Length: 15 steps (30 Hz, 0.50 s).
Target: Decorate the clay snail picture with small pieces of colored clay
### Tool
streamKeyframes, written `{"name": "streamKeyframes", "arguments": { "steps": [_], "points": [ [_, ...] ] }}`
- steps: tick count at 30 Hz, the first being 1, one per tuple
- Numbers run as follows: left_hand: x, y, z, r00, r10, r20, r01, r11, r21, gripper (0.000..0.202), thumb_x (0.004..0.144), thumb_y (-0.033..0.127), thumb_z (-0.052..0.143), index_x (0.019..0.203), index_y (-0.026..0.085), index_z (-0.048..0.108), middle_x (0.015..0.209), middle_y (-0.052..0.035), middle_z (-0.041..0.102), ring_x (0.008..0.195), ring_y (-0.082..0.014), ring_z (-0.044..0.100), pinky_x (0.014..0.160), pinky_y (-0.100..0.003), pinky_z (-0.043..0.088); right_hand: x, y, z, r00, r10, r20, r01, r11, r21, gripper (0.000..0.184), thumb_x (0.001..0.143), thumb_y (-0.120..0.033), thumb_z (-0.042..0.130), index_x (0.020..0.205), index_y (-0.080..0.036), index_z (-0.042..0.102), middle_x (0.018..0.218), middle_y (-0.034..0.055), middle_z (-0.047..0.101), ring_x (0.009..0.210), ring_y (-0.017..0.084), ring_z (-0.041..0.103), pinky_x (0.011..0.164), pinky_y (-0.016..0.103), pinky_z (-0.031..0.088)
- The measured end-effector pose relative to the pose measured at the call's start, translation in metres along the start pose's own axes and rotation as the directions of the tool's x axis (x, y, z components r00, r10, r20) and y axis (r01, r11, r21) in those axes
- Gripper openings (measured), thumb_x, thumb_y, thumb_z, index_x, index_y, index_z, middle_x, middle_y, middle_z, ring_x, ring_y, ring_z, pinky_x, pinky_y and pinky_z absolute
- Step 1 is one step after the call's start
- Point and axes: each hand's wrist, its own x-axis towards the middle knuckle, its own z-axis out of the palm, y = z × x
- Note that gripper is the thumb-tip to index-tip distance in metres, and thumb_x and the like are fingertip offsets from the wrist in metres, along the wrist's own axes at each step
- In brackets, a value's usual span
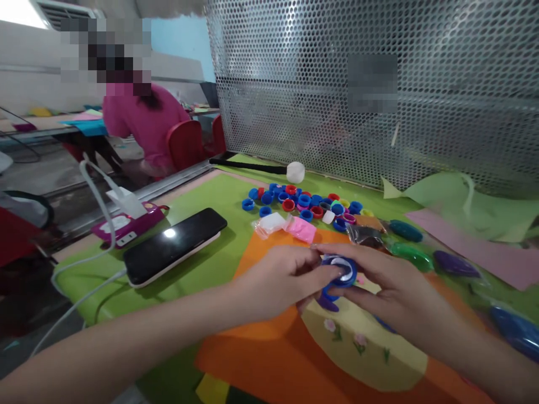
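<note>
Both my hands meet over an orange sheet (261, 348) with a pale yellow shape on it. My left hand (280, 280) pinches a blue bottle cap (341, 270) with a white inside from the left. From the right, my right hand (389, 286) holds the same cap with its fingers wrapped round it. A purple piece (327, 304) shows just below the cap, under my fingers. Behind my hands lies a heap of several blue, red and white bottle caps (303, 205).
A black phone (172, 246) on a cable lies at the left on the green table (202, 196). Small bags of white and pink clay (290, 225) sit near the caps. Coloured clay packets (410, 255) line the right. A perforated metal screen (379, 84) stands behind. Another person in pink sits far left.
</note>
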Motion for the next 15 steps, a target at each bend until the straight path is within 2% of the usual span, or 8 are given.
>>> {"name": "streamKeyframes", "arguments": {
  "steps": [2,5,8,11,13,15],
  "points": [
    [0.001,0.002,0.003,1.0,-0.005,0.023,0.008,0.991,-0.134,0.029,0.086,0.038,0.053,0.069,0.015,0.048,0.054,0.007,0.046,0.043,-0.0035,0.044,0.043,-0.013,0.038,-0.004,0.0,-0.001,0.996,0.071,-0.049,-0.07,0.997,0.023,0.033,0.082,-0.031,0.054,0.114,-0.027,0.058,0.11,0.0019,0.065,0.098,0.023,0.062,0.075,0.033,0.057],
    [0.001,0.0,0.006,0.998,-0.014,0.056,0.029,0.957,-0.287,0.026,0.085,0.032,0.056,0.068,0.014,0.049,0.055,0.0067,0.048,0.044,-0.0032,0.046,0.046,-0.013,0.04,-0.011,0.002,0.0,0.995,0.062,-0.074,-0.061,0.998,0.015,0.037,0.083,-0.033,0.053,0.119,-0.026,0.057,0.112,0.0023,0.064,0.104,0.025,0.06,0.078,0.033,0.057],
    [-0.001,-0.003,0.007,0.997,0.013,0.073,0.01,0.952,-0.307,0.027,0.086,0.028,0.054,0.064,0.014,0.048,0.052,0.0071,0.048,0.044,-0.0028,0.045,0.044,-0.012,0.038,-0.017,0.007,0.001,0.998,-0.029,-0.058,0.023,0.996,-0.087,0.04,0.087,-0.032,0.052,0.127,-0.034,0.049,0.118,-0.0027,0.06,0.106,0.023,0.059,0.081,0.031,0.056],
    [-0.002,-0.007,0.007,0.998,0.026,0.059,-0.006,0.949,-0.315,0.024,0.083,0.025,0.058,0.063,0.014,0.05,0.052,0.007,0.047,0.044,-0.0031,0.043,0.041,-0.012,0.034,-0.022,0.009,0.0,0.991,-0.131,0.028,0.133,0.977,-0.167,0.049,0.09,-0.029,0.051,0.135,-0.041,0.036,0.128,-0.0062,0.053,0.109,0.02,0.057,0.088,0.029,0.053],
    [-0.002,-0.008,0.007,0.997,0.053,0.055,-0.03,0.935,-0.354,0.023,0.08,0.021,0.06,0.061,0.014,0.049,0.051,0.007,0.045,0.044,-0.0032,0.041,0.04,-0.012,0.032,-0.024,0.009,-0.001,0.986,-0.145,0.082,0.157,0.973,-0.171,0.054,0.091,-0.026,0.05,0.139,-0.042,0.03,0.131,-0.0056,0.05,0.111,0.02,0.055,0.089,0.029,0.052],
    [-0.002,-0.009,0.007,0.995,0.094,0.036,-0.076,0.936,-0.343,0.023,0.079,0.019,0.06,0.06,0.014,0.049,0.051,0.0072,0.043,0.045,-0.0033,0.037,0.041,-0.013,0.03,-0.025,0.009,-0.001,0.988,-0.139,0.07,0.149,0.974,-0.169,0.058,0.09,-0.023,0.051,0.14,-0.042,0.028,0.131,-0.0046,0.05,0.11,0.022,0.056,0.089,0.032,0.053]
  ]
}}
